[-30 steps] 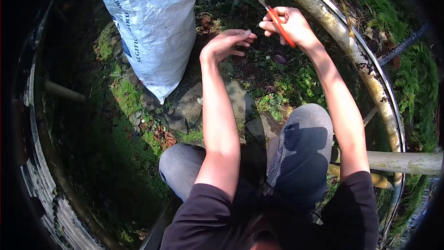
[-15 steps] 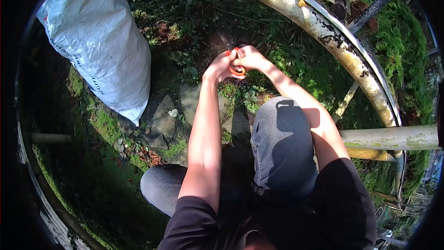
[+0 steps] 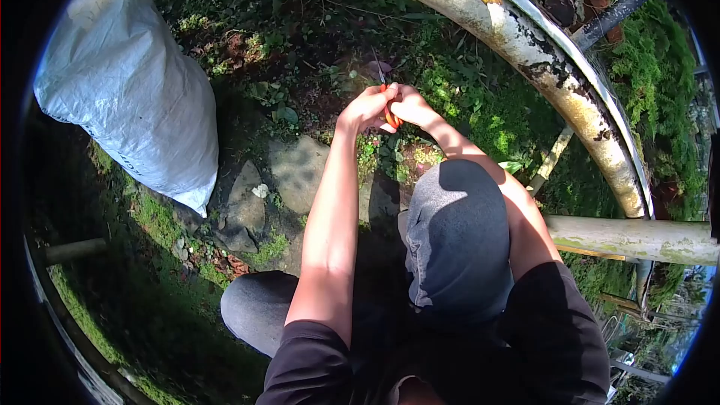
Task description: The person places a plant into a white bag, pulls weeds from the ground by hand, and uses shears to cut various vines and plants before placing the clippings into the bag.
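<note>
A pair of scissors [image 3: 391,117] with orange handles is held out ahead of my knees, its thin blades pointing away from me. My left hand [image 3: 366,108] is closed at the handles from the left, thumb and fingers bent around them. From the other side my right hand [image 3: 412,107] grips the same handles, its fingertips meeting those of the left. The fingers cover part of the handles. Just beyond the blades lies a pinkish-purple leaf or scrap [image 3: 379,70], too small to make out, over low green plants.
A stuffed white woven sack [image 3: 142,97] stands at the left. Flat stones [image 3: 297,172] and moss cover the ground before my knees [image 3: 459,232]. A weathered, peeling curved pipe [image 3: 450,0] arches across the upper right, and a pale pole [image 3: 630,238] runs in from the right.
The scissors have turned in my hands, and their orange loops now look narrower and closer together. Both hands stay on them. The sack appears farther left as my view shifts.
</note>
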Demonstrator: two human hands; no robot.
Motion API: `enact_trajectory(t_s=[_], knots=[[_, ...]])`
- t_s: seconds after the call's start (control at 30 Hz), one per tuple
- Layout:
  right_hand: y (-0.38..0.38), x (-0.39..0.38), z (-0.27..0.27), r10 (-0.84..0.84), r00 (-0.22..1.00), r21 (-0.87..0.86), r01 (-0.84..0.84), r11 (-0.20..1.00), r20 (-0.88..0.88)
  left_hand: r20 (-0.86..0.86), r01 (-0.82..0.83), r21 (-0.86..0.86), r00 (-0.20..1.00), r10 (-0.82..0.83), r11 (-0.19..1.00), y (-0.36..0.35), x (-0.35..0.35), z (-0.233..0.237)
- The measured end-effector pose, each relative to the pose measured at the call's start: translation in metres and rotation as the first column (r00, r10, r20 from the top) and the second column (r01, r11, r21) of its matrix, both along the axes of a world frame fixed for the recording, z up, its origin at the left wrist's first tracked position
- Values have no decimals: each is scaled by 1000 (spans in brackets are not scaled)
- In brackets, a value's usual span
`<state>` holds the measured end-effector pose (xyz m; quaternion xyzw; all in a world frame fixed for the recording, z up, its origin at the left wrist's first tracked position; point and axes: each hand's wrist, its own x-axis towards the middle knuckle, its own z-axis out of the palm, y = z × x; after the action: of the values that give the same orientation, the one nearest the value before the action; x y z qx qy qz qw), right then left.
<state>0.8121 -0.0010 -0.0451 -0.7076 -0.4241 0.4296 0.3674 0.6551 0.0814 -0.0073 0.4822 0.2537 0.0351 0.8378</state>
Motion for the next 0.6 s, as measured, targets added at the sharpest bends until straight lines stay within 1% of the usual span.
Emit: enact_trajectory(t_s=[0.1,0.13,0.23,0.33,0.4,0.43,0.47,0.5,0.57,0.6], knots=[[-13,6,-9,-90,996,-36,90,995,-20,-52,-8,37,999,9,999,-9,15,-12],[-14,6,-12,-98,987,-15,97,995,-124,-66,-15,43,998,17,999,-11,19,-16],[-21,13,-19,-151,986,-42,148,988,-72,-61,2,30,998,0,1000,-14,25,-20],[-31,16,-7,-71,978,2,72,997,-194,-47,42,7,998,-41,999,-14,29,-18],[-35,19,4,-9,969,45,21,999,-246,-39,45,29,998,-44,999,-15,36,-23],[-38,27,-5,23,962,69,-5,998,-271,-36,46,41,998,-45,998,-15,41,-28],[-40,18,4,-17,945,69,42,997,-327,-32,52,46,998,-50,998,-15,48,-37],[-39,15,9,-3,936,102,42,994,-352,-32,55,71,998,-53,996,-15,55,-46],[-38,16,16,-8,970,51,21,998,-243,-31,63,125,998,-59,990,-15,59,-45],[-39,15,19,-29,966,44,42,998,-257,-35,81,134,996,-77,988,-14,59,-46]])
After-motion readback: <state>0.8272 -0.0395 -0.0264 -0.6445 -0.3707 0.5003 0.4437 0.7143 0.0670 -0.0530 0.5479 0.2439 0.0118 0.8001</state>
